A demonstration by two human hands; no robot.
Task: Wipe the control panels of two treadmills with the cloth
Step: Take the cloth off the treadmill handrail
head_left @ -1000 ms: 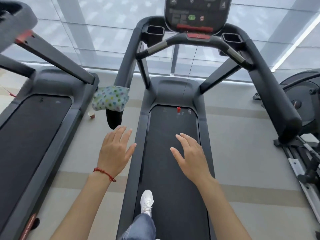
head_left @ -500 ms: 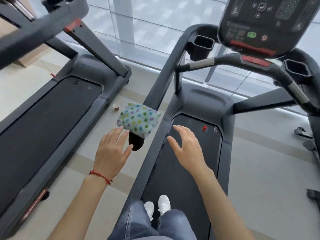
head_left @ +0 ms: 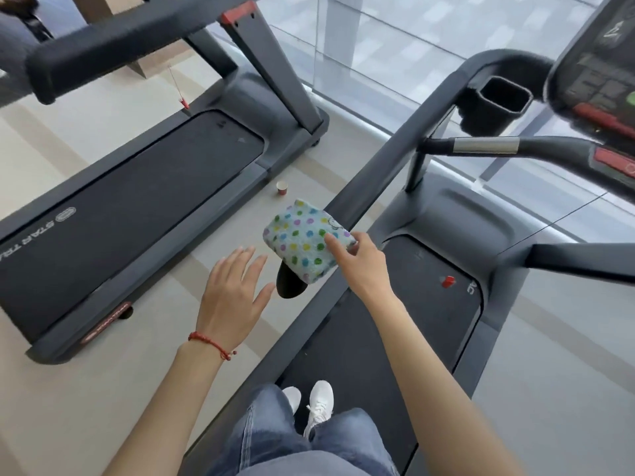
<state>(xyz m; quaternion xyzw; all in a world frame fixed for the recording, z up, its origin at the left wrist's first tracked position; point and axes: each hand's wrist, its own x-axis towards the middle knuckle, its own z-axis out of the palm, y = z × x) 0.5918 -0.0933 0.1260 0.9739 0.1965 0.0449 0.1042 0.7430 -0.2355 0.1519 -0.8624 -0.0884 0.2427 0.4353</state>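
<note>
A folded light-blue cloth (head_left: pixel 302 240) with coloured dots lies draped over the end of the left handrail (head_left: pixel 381 166) of the treadmill I stand on. My right hand (head_left: pixel 360 262) rests on the cloth's right edge, forefinger on top and the other fingers curling round its side. My left hand (head_left: pixel 233 297) hovers open just left of the rail end, fingers spread, holding nothing. The control panel (head_left: pixel 604 70) of this treadmill shows partly at the upper right. The second treadmill (head_left: pixel 137 187) stands to the left; its panel is out of frame.
A small paper cup (head_left: pixel 281 188) stands on the floor between the two treadmills. A black cup holder (head_left: pixel 503 97) sits beside the panel, above a crossbar with a silver grip (head_left: pixel 486 146). A glass wall runs behind. My feet stand on the belt (head_left: pixel 378 338).
The view has swung left and closer to the cloth. My right hand moved forward and left onto the cloth. My left hand stayed open beside it.
</note>
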